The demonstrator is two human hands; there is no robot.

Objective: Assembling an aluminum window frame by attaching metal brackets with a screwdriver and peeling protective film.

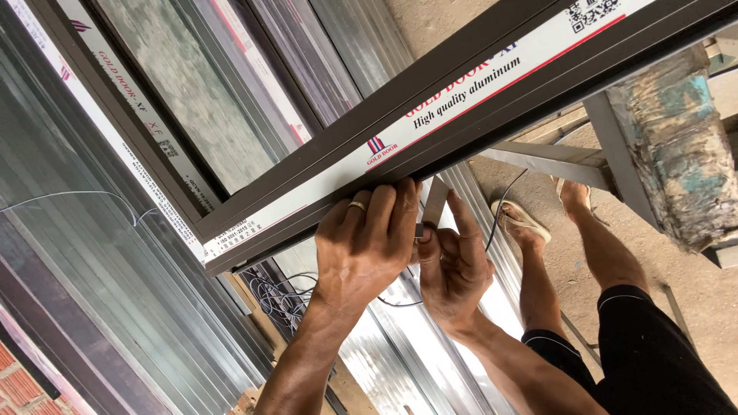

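Note:
A dark brown aluminium door frame (461, 84) with a white protective strip runs diagonally across the view, holding a frosted glass panel (184, 92). My left hand (369, 238), with a ring on one finger, grips the frame's lower edge from below. Right beside it, my right hand (453, 261) pinches a small dark piece (420, 230) against a thin grey strip (435, 201) at the frame's underside. What the small piece is cannot be made out.
Long silver aluminium profiles (100, 277) lie stacked beneath and to the left. A worn work stand (669, 146) with metal legs supports the frame at right. My legs and sandalled feet (523, 219) stand on the concrete floor. Thin cables (284, 296) lie below.

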